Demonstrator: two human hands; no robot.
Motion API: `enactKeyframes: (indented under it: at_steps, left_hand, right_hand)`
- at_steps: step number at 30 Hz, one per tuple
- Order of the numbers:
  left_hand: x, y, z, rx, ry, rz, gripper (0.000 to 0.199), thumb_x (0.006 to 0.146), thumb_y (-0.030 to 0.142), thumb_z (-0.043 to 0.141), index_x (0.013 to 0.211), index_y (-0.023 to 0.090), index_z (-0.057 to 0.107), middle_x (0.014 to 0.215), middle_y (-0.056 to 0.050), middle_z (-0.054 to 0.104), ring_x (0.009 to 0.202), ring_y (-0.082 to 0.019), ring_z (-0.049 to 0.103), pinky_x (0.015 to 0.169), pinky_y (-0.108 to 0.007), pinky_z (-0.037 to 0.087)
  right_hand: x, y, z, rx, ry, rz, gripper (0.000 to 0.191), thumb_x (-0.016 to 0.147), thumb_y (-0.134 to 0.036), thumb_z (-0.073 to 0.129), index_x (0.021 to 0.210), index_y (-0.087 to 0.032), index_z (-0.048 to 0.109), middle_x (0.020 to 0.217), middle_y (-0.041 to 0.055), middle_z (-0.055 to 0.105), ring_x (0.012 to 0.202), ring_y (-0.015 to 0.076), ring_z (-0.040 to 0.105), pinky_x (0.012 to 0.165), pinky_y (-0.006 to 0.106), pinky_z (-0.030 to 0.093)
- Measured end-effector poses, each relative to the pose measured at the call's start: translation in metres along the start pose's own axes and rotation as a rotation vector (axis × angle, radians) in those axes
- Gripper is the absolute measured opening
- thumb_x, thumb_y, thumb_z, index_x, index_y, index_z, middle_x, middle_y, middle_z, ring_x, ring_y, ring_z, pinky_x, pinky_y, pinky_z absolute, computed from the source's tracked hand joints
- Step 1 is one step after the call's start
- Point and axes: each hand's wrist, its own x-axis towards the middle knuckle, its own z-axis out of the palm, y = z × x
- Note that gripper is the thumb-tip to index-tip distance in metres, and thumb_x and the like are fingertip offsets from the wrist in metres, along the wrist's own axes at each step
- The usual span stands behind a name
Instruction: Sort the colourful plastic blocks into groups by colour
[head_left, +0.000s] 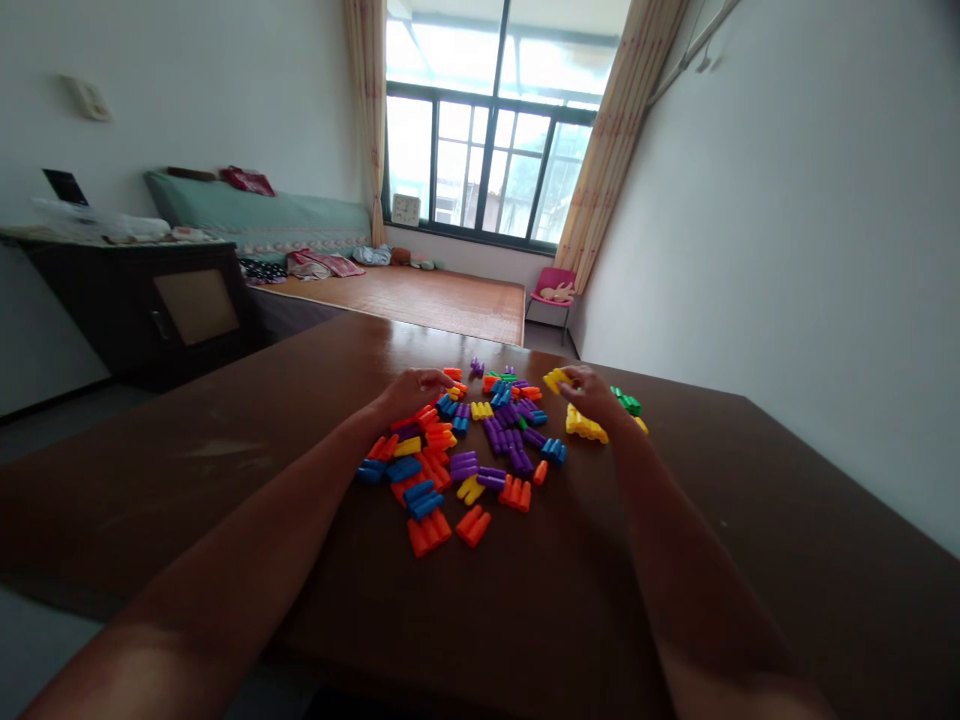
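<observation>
Plastic toy building blocks made of joined tubes lie in a loose heap in front of me. My right hand (589, 390) pinches a yellow block (556, 380) just above the table. Beneath that hand sits a row of yellow blocks (586, 425), with green blocks (627, 401) beyond the wrist. At the far left of the heap, my left hand (415, 390) has its fingers closed at a small yellow block (454, 393) among orange ones, partly hidden by the fingertips. Purple blocks (508, 440) fill the middle; blue blocks (423, 498) and orange blocks (429, 533) lie nearer me.
The brown table (540, 600) carries everything. Past its far edge are a low bed with a mat (435, 295) and a pink chair (553, 285). A dark cabinet (135, 310) stands at the left, and a white wall (810, 220) rises on the right.
</observation>
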Motion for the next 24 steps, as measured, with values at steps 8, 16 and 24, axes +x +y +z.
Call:
enactKeyframes:
  at_steps: [8,16,24]
  left_hand:
    - [-0.004,0.004,0.001,0.023,-0.011,-0.025,0.029,0.077,0.036,0.057,0.090,0.017,0.074,0.087,-0.004,0.075,0.089,-0.022,0.067,0.079,-0.029,0.051]
    - [-0.002,0.002,-0.005,0.030,0.026,-0.036,0.030,0.075,0.038,0.060,0.090,0.017,0.074,0.093,-0.005,0.075,0.089,-0.022,0.067,0.079,-0.029,0.051]
    - [-0.001,-0.003,-0.016,0.040,0.090,-0.066,0.028,0.075,0.035,0.060,0.090,0.017,0.074,0.089,-0.005,0.075,0.088,-0.022,0.067,0.079,-0.030,0.052]
  right_hand:
    - [-0.019,0.093,-0.008,0.041,0.138,0.543,0.032,0.080,-0.035,0.055,0.104,-0.014,0.062,0.087,0.0125,0.070,0.071,0.0209,0.065,0.064,0.031,0.052]
    - [-0.021,0.096,-0.001,-0.231,0.100,0.583,0.026,0.073,-0.031,0.061,0.093,-0.017,0.069,0.071,0.0051,0.070,0.065,0.0167,0.065,0.057,0.023,0.046]
    - [-0.020,0.094,-0.005,-0.353,-0.082,0.533,0.032,0.083,-0.037,0.051,0.069,-0.017,0.071,0.071,0.0109,0.070,0.069,0.0216,0.066,0.060,0.028,0.044]
